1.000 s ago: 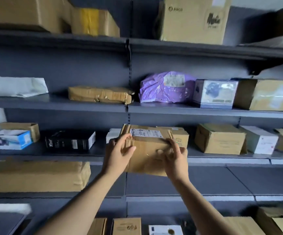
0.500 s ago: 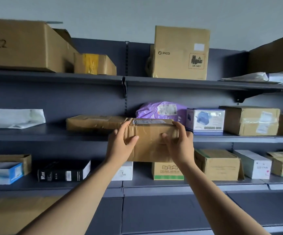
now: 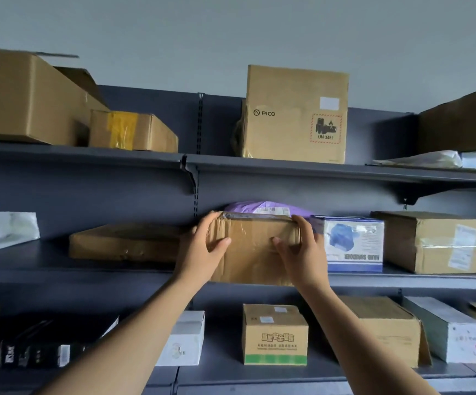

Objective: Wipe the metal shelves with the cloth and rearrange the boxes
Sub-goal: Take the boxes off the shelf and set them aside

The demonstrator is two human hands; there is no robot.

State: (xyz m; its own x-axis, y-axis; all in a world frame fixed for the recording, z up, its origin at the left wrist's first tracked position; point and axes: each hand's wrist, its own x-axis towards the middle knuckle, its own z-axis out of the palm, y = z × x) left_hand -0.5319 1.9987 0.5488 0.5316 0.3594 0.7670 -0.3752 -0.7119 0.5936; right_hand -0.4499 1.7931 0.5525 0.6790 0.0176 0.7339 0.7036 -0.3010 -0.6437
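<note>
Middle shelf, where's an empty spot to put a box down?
Bare room on the middle shelf lies between the white bag and the flat brown box. On the top shelf, a gap sits between the yellow-taped box and the PICO box. It is crowded right of the held box: purple parcel, blue-and-white box and taped brown box stand close together.

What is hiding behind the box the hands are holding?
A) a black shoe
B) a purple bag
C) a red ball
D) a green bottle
B: a purple bag peeks over the top of the box that the left hand and right hand hold.
</note>
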